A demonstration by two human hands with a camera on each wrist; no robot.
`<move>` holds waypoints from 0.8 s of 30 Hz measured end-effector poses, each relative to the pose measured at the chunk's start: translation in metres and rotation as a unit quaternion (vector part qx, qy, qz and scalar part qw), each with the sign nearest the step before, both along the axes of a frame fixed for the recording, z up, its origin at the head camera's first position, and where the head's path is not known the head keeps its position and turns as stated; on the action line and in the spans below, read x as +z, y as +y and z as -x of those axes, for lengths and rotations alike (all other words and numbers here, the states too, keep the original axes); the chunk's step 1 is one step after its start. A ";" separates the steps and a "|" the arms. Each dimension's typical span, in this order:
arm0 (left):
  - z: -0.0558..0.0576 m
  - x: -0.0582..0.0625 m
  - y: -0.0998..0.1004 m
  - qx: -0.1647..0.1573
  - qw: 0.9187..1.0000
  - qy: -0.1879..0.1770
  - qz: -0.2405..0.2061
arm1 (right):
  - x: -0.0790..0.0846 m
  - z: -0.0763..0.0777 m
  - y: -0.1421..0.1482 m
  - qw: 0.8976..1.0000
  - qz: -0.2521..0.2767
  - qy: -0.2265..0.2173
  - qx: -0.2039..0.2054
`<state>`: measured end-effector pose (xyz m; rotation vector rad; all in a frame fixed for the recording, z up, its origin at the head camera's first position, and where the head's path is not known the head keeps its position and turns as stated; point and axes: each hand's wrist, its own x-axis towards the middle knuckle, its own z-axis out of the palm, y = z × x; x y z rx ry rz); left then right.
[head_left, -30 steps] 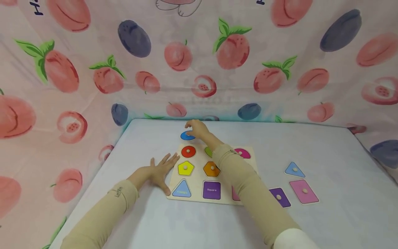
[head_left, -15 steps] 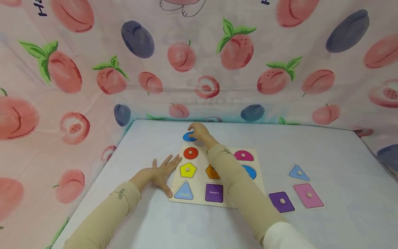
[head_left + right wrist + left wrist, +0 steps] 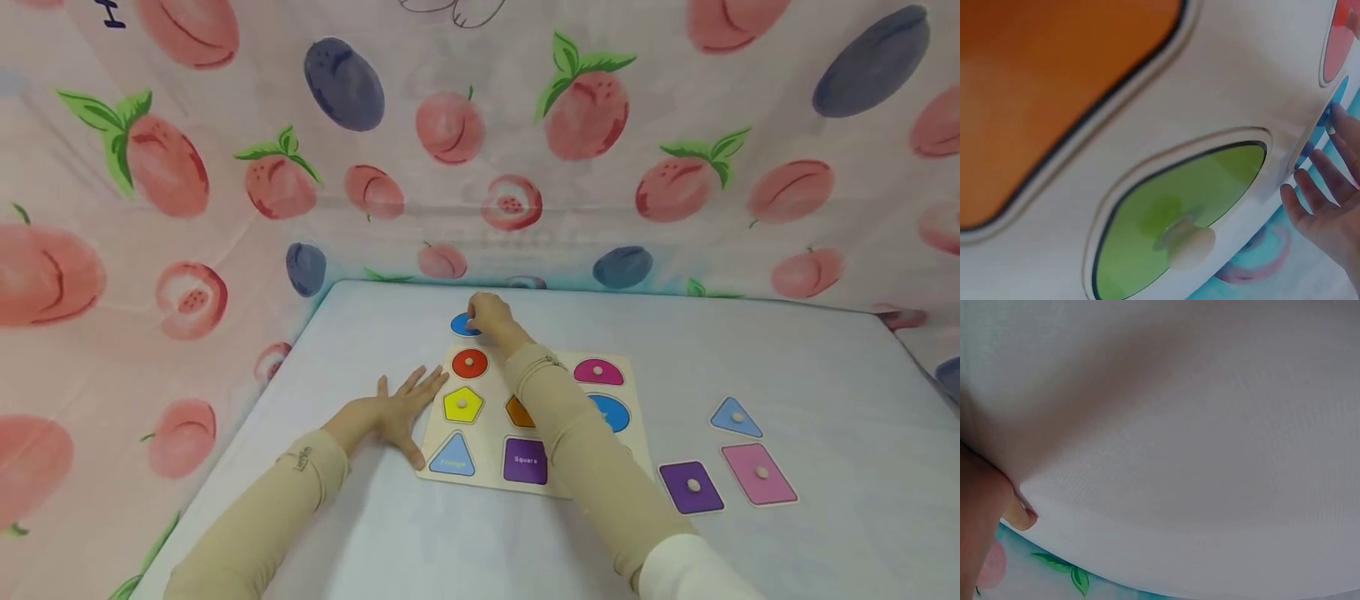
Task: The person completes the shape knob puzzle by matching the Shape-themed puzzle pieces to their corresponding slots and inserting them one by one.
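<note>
My right hand (image 3: 492,315) reaches past the far edge of a wooden shape-puzzle board (image 3: 487,454) and pinches a blue oval puzzle piece (image 3: 461,325) near its middle; the fingers hide its knob. In the right wrist view, fingertips meet this blue piece (image 3: 1319,128) while the other fingers spread beside it. My left hand (image 3: 397,417) lies with fingers spread on the white table, fingertips and thumb at the board's left edge. Red round (image 3: 470,364), yellow pentagon (image 3: 462,405) and magenta half-round (image 3: 598,372) pieces with knobs sit in the board. My right forearm covers part of it.
To the board's right lie a light-blue triangle piece (image 3: 737,417), a purple piece (image 3: 692,487) and a pink piece (image 3: 760,474). A fruit-print cloth (image 3: 555,192) hangs behind and left of the table. A green knobbed piece (image 3: 1179,219) shows in the right wrist view.
My right fingers, arched over the blue piece before, have curled down closer onto it. My left hand stays at the board's edge. The whole head view has shifted slightly.
</note>
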<state>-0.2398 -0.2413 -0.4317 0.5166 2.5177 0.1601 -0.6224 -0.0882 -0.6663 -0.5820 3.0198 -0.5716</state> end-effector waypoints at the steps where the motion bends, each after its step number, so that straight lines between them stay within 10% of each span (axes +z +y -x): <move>1: 0.001 0.000 0.000 0.000 1.000 -0.001 0.000 | 0.004 -0.002 0.001 1.000 0.001 -0.004 -0.002; 7: 0.001 0.001 0.001 0.000 1.000 -0.001 0.006 | 0.099 -0.092 0.015 1.000 0.019 0.011 -0.002; 14: 0.004 0.007 -0.001 -0.001 1.000 -0.003 0.010 | 0.240 -0.195 0.022 0.995 0.005 -0.096 -0.018; 24: 0.004 0.005 0.002 0.008 1.000 -0.015 0.010 | 0.270 -0.224 0.035 0.997 -0.017 -0.069 0.005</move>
